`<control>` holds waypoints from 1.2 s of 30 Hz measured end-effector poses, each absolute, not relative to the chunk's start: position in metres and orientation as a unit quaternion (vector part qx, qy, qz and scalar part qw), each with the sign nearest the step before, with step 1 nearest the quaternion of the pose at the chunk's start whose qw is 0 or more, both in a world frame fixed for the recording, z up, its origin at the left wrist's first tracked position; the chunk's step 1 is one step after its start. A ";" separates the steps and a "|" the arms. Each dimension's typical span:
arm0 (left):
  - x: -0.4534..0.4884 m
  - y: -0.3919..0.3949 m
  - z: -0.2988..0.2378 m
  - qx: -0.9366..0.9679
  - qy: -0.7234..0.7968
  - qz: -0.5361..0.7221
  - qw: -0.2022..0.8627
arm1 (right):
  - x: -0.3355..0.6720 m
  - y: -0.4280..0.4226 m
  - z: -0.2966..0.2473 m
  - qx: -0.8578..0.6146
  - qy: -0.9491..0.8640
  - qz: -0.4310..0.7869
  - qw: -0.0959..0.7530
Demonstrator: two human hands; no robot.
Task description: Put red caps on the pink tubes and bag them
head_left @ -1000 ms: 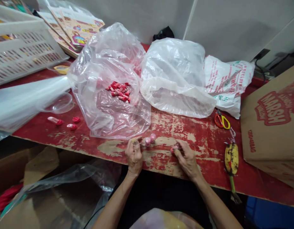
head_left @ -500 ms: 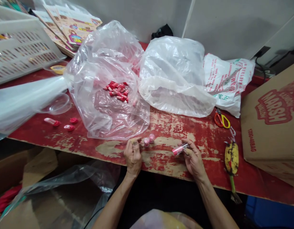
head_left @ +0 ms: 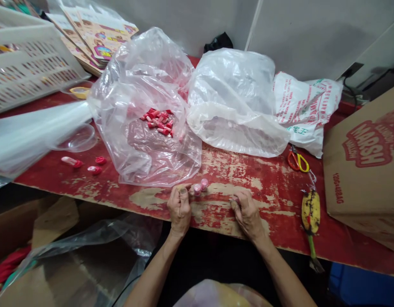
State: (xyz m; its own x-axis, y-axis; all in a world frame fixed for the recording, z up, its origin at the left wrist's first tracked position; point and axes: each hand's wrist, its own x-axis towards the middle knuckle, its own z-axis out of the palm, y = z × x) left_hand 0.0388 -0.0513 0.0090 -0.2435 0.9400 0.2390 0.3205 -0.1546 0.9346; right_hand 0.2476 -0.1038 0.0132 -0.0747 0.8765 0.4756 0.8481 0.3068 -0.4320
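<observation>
My left hand (head_left: 179, 207) is closed near the front edge of the worn red table, its fingers curled. Two small clear tubes with pink ends (head_left: 199, 187) stick out at its right side, in its grip. My right hand (head_left: 246, 213) is to the right, fingers bent in and thumb against them; whatever it holds is hidden. Beyond the hands lies an open clear plastic bag (head_left: 152, 162) with a heap of small red-capped tubes (head_left: 158, 121) inside. At the left, a clear tube with a red end (head_left: 71, 162) and two short red pieces (head_left: 94, 170) lie loose.
A white plastic bag (head_left: 235, 106), a printed white sack (head_left: 307, 106) and a white basket (head_left: 30, 68) stand along the back. Scissors (head_left: 298, 161), a spotted banana (head_left: 311, 212) and a cardboard box (head_left: 363, 170) are on the right. A clear round lid (head_left: 78, 138) lies left.
My right hand has turned over and closed, shifting slightly left. The clear tube with pink contents that showed in its fingers is out of sight. The left hand has barely moved.
</observation>
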 end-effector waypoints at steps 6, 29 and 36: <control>0.038 -0.052 0.008 0.550 0.575 0.534 0.287 | 0.250 -0.106 0.028 -0.539 -0.744 -0.036 0.393; 0.039 -0.051 0.012 0.569 0.569 0.528 0.271 | 0.252 -0.104 0.028 -0.612 -0.553 0.327 0.461; 0.039 -0.050 0.011 0.574 0.570 0.524 0.266 | 0.249 -0.105 0.036 -0.472 -0.359 0.540 0.597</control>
